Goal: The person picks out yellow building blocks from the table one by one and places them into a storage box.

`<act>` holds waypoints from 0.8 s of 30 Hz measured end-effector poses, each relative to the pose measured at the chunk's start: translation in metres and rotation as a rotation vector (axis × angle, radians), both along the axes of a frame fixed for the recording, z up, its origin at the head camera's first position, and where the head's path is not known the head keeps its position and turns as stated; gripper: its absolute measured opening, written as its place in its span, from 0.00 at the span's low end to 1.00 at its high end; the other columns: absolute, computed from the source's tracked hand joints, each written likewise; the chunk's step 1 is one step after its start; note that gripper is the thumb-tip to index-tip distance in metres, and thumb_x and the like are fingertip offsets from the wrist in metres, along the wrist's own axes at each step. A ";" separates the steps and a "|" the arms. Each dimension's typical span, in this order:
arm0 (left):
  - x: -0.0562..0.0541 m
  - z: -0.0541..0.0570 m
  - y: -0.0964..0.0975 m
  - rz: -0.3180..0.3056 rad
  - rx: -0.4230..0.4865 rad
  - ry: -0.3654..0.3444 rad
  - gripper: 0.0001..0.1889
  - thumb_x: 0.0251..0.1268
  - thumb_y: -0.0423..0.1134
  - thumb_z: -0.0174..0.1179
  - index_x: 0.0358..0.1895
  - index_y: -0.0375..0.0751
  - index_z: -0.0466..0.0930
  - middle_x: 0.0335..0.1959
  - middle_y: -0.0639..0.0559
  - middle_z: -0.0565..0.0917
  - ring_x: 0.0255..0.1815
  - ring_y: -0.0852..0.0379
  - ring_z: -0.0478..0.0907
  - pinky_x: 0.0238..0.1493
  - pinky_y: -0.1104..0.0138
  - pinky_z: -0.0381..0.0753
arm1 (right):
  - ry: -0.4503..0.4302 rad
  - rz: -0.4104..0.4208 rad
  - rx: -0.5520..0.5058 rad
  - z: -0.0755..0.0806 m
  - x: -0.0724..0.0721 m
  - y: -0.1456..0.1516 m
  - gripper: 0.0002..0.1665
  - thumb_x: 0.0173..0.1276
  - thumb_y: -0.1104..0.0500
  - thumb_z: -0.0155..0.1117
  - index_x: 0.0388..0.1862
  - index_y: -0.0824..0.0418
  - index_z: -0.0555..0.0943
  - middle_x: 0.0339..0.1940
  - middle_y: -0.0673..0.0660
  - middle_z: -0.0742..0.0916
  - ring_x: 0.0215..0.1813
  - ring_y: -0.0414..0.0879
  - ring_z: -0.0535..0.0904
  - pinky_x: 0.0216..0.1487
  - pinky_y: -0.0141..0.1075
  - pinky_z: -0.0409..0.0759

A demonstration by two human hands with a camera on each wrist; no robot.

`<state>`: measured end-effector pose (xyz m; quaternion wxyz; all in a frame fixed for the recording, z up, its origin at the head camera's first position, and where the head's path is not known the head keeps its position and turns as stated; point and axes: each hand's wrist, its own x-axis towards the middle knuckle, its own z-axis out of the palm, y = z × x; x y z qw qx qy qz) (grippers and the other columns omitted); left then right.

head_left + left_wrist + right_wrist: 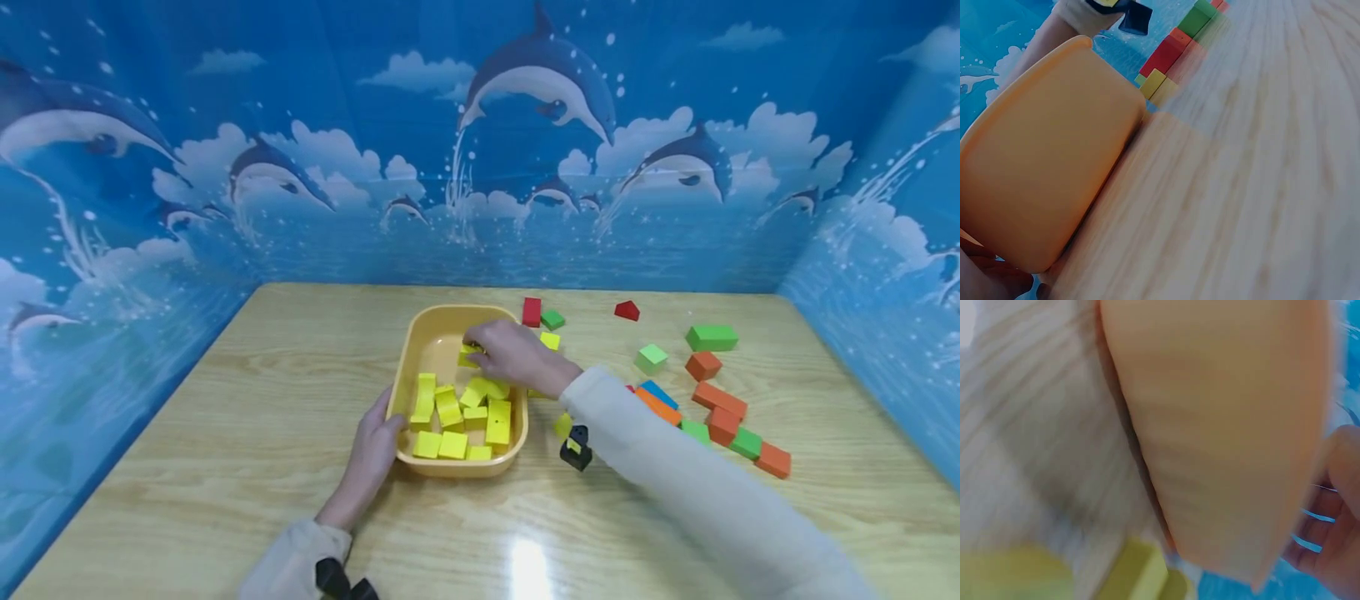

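A yellow-orange plastic tub (pixel 457 469) stands on the table with several yellow blocks (pixel 452 445) heaped toward its near end. My left hand (pixel 375 435) grips the tub's left wall, the thumb at the rim and the fingers outside. In the left wrist view, part of that hand (pixel 991 275) shows beside the tub wall (pixel 1054 150). Over the far part of the tub, my right hand (pixel 513 352) pinches a yellow block (pixel 467 357), partly covered by the fingers. The right wrist view shows the right hand's (pixel 1341 512) curled fingers past the tub wall (pixel 1222 425), which hides the block.
To the tub's right lie more yellow blocks (pixel 550 341), partly behind the right arm. Red (pixel 532 312), green (pixel 712 337), orange (pixel 719 400) and blue (pixel 660 394) blocks are scattered across the table's right side. A dolphin-print curtain (pixel 480 167) surrounds the table's back and sides.
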<state>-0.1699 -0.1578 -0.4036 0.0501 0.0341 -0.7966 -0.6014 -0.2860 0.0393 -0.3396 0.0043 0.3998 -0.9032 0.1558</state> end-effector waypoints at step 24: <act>0.002 0.002 0.000 0.007 -0.002 -0.015 0.33 0.58 0.26 0.42 0.71 0.26 0.57 0.68 0.29 0.65 0.65 0.38 0.66 0.64 0.48 0.66 | -0.135 0.097 0.002 -0.029 0.002 -0.030 0.14 0.74 0.60 0.53 0.52 0.61 0.82 0.45 0.53 0.87 0.44 0.41 0.82 0.49 0.35 0.80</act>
